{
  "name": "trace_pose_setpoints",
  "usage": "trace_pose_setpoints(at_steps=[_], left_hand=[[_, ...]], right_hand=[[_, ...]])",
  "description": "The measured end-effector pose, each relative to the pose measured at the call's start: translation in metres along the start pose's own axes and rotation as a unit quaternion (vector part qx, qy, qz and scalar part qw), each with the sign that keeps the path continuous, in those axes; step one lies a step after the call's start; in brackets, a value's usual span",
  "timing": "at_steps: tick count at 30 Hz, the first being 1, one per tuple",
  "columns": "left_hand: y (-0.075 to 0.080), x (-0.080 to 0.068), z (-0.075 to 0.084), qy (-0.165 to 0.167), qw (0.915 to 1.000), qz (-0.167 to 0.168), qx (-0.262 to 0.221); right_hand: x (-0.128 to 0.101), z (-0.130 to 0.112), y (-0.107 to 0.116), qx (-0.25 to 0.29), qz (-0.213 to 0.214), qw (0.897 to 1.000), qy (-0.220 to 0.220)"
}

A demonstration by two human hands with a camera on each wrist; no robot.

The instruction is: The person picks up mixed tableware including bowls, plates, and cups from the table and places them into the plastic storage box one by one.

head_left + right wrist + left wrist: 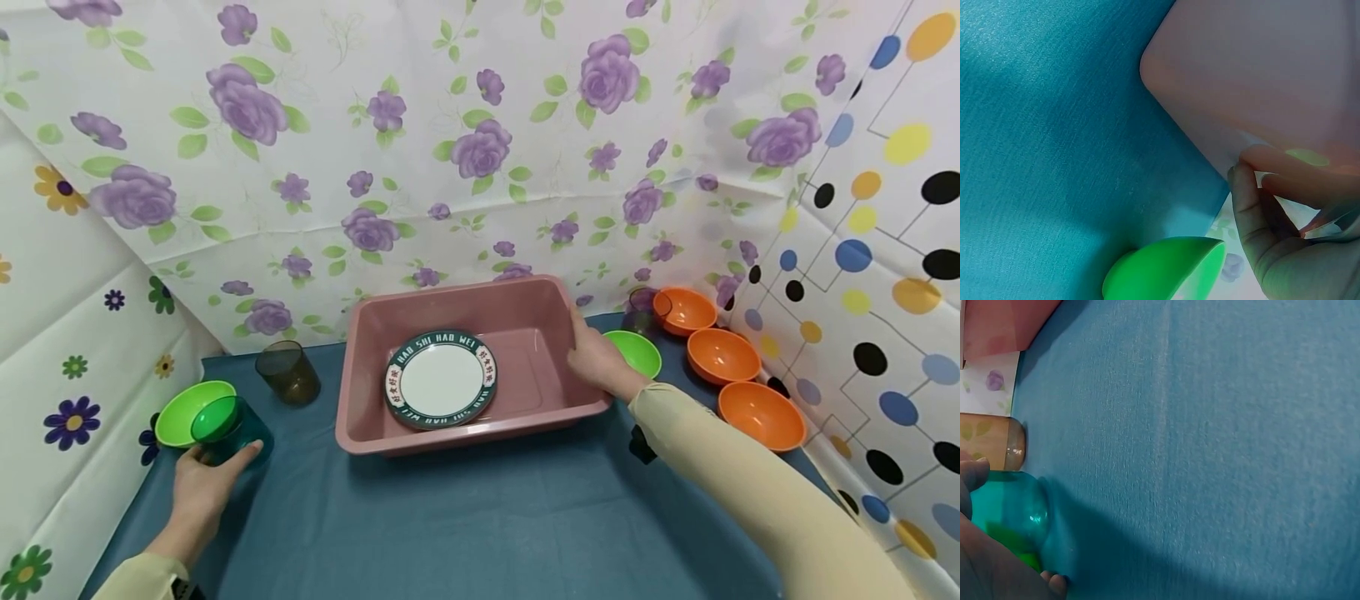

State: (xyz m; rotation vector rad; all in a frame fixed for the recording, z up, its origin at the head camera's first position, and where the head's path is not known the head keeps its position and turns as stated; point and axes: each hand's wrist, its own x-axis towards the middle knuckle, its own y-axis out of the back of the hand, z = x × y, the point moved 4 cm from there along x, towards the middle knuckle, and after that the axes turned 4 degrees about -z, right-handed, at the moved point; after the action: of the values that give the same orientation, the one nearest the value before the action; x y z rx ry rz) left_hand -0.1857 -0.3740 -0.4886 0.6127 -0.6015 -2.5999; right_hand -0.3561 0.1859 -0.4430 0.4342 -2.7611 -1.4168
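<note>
My left hand (201, 490) grips a clear teal cup (247, 437), fingers on one side and thumb on the other. A lime green bowl (180, 414) stands just behind that cup, and a smoky brown cup (288, 375) is farther back. With my right hand (602, 360) I hold the right-hand rim of a pink basin (536, 367). Inside the basin, toward its left, a round white plate (442, 379) with a dark green lettered border lies face up. A second green bowl (1160, 269) sits close to my right hand.
Three orange bowls (761, 415) line the right side of the blue tablecloth (480, 525). Beside the farthest one stands another dark clear cup (639, 321). Patterned sheets (427, 167) hang at the back and both sides.
</note>
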Motion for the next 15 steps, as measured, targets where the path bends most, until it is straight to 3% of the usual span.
trace_pose_setpoints(at_steps=[15], left_hand=[[-0.0049,0.0053,0.0023,-0.035,0.9994,0.004,0.001]], right_hand=[[-0.0003,-0.0025,-0.0006,0.0,-0.002,1.0,0.001]])
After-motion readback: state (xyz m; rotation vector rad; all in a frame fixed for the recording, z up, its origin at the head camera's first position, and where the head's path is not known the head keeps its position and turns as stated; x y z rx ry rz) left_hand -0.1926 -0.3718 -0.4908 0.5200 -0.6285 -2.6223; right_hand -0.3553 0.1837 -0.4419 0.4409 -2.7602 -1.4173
